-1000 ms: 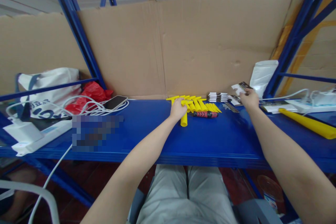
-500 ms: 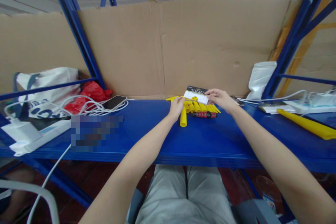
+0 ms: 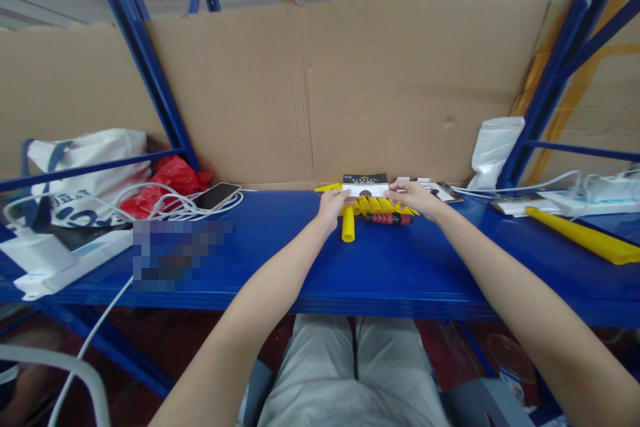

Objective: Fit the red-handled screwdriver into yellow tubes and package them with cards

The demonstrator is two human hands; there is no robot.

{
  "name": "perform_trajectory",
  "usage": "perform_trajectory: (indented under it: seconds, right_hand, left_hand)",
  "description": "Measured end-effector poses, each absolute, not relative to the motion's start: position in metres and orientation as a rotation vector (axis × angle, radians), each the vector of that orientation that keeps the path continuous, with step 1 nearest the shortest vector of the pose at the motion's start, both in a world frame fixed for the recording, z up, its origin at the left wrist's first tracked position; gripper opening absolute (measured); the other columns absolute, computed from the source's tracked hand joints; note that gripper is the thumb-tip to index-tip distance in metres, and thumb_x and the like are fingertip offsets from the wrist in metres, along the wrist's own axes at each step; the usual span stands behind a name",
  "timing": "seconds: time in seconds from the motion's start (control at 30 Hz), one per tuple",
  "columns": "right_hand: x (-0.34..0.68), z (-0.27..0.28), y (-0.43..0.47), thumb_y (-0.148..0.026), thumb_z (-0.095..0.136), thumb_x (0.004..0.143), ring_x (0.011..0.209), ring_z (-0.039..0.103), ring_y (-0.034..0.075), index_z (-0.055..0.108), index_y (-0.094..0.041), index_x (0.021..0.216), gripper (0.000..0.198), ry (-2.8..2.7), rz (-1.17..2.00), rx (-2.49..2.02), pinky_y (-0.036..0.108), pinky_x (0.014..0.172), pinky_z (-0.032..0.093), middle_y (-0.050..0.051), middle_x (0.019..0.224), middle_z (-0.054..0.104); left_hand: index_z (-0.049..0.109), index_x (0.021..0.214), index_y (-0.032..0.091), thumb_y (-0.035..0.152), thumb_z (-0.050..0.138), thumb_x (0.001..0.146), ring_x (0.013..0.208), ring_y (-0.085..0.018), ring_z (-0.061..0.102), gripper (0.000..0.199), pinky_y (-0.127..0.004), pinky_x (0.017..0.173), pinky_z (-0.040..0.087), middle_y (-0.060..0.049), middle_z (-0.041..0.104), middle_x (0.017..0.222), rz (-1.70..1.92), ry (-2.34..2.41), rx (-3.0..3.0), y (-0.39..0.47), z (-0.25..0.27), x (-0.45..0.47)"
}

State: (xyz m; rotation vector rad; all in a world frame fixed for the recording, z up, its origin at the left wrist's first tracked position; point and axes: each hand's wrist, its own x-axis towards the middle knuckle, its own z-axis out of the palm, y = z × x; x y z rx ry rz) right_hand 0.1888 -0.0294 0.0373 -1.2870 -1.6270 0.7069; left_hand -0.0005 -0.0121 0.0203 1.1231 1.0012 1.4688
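A black-and-white printed card (image 3: 365,185) is held up at the back of the blue table, roughly level. My left hand (image 3: 333,205) pinches its left edge, and the fingers of my right hand (image 3: 413,195) are closed on its right edge. Directly below lie several yellow strips (image 3: 379,205) in a row, partly covered by the card and hands. A rolled yellow tube (image 3: 348,227) points toward me beside my left hand. Just under the strips rests a red-and-black handle (image 3: 390,219), its far end hidden. More printed cards (image 3: 445,191) lie right of my right hand.
On the left are a phone (image 3: 219,195), coiled white cables, a red plastic bag (image 3: 177,173), a cloth bag (image 3: 95,167) and a power strip (image 3: 75,260). At right lie a long yellow piece (image 3: 583,235) and a white pouch (image 3: 497,150). Cardboard (image 3: 380,87) walls the back.
The card has turned from a tilt to nearly level and shifted slightly left. My right hand has moved a little lower. More of the printed cards at right is visible.
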Motion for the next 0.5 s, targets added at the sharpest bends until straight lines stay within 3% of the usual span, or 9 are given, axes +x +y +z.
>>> perform_trajectory:
  seconds: [0.13, 0.23, 0.33, 0.5]
  right_hand:
    - [0.185, 0.035, -0.028, -0.026, 0.071, 0.069, 0.047, 0.051, 0.008, 0.055, -0.017, 0.06, 0.02, -1.669, 0.698, -1.251, 0.019, 0.047, 0.042, -0.002, 0.052, 0.058]
    - [0.186, 0.035, -0.026, -0.026, 0.069, 0.072, 0.047, 0.052, 0.008, 0.052, -0.018, 0.06, 0.023, -1.636, 0.715, -1.17, 0.019, 0.049, 0.042, -0.002, 0.051, 0.059]
    - [0.19, 0.035, -0.024, -0.026, 0.068, 0.073, 0.049, 0.055, 0.009, 0.052, -0.018, 0.062, 0.021, -1.593, 0.669, -1.115, 0.02, 0.05, 0.043, -0.002, 0.053, 0.059]
    - [0.195, 0.036, -0.023, -0.029, 0.067, 0.073, 0.05, 0.056, 0.01, 0.048, -0.019, 0.059, 0.026, -1.554, 0.584, -1.112, 0.02, 0.049, 0.041, -0.001, 0.054, 0.058]
  left_hand:
    - [0.062, 0.061, 0.012, 0.01, 0.058, 0.078, 0.062, -0.013, 0.064, 0.017, -0.026, 0.07, 0.05, -0.006, 0.067, 0.066, 1.458, 1.041, 1.216, -0.01, 0.019, -0.001]
    - [0.066, 0.079, 0.014, 0.014, 0.055, 0.079, 0.075, -0.016, 0.066, 0.011, -0.025, 0.07, 0.049, -0.007, 0.07, 0.078, 1.476, 1.145, 1.394, -0.006, 0.017, -0.003]
    - [0.064, 0.092, 0.013, 0.014, 0.055, 0.077, 0.086, -0.02, 0.065, 0.018, -0.028, 0.074, 0.049, -0.01, 0.07, 0.091, 1.418, 1.44, 1.614, -0.004, 0.014, -0.008]
    - [0.066, 0.084, 0.017, 0.029, 0.059, 0.074, 0.096, -0.028, 0.064, 0.017, -0.035, 0.078, 0.048, -0.014, 0.07, 0.096, 1.085, 1.888, 1.927, -0.01, 0.015, -0.015]
